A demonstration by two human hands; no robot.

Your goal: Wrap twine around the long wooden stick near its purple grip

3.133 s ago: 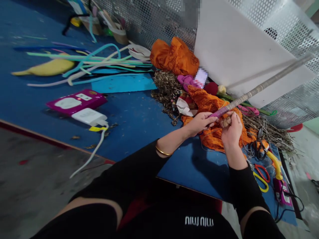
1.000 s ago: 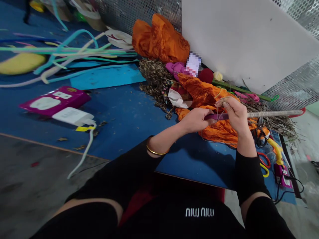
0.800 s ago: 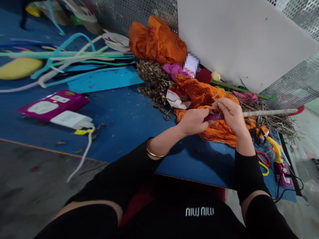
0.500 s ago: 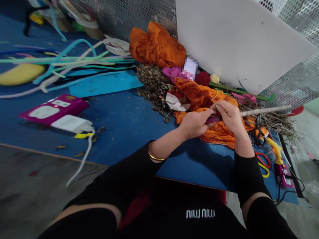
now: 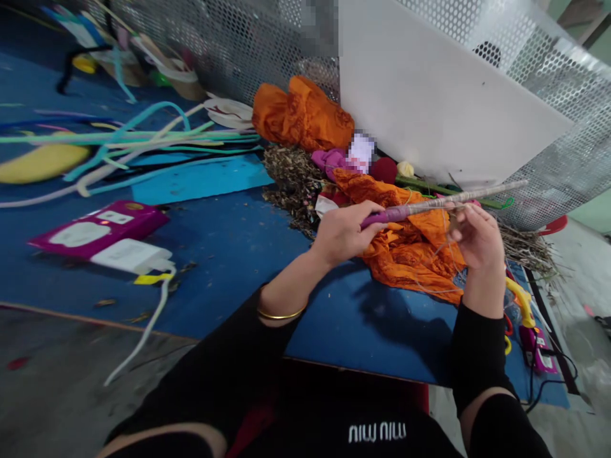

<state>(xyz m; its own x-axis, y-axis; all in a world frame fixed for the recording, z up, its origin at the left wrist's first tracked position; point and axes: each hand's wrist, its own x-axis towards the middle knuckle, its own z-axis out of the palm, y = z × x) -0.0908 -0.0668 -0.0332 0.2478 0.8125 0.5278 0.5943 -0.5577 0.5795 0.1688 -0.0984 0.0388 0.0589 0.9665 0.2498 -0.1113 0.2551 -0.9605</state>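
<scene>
My left hand (image 5: 344,234) is wrapped round the purple-covered end of a thin stick (image 5: 482,191). The stick points to the right and slightly up, and its bare-looking length is bound in greyish windings. Close below the stick, my right hand (image 5: 480,236) has its fingers curled and pinched on a thin string (image 5: 447,245), which hangs in a loose loop. Its fingertips are slightly blurred. Under both hands lies a crumpled orange cloth (image 5: 405,254) with a darker pattern.
On the blue table (image 5: 248,280) are dry plant stems (image 5: 291,172), an orange cloth bundle (image 5: 303,117), fuzzy coloured strips (image 5: 143,140) and a purple-and-white pack (image 5: 100,229). A yellow-handled tool (image 5: 522,302) lies at right. A white board (image 5: 429,89) leans behind.
My hands have moved apart: the left slid leftward along the purple end, the right drew right and down off the stick. More of the stick shows, and the view has tilted up slightly.
</scene>
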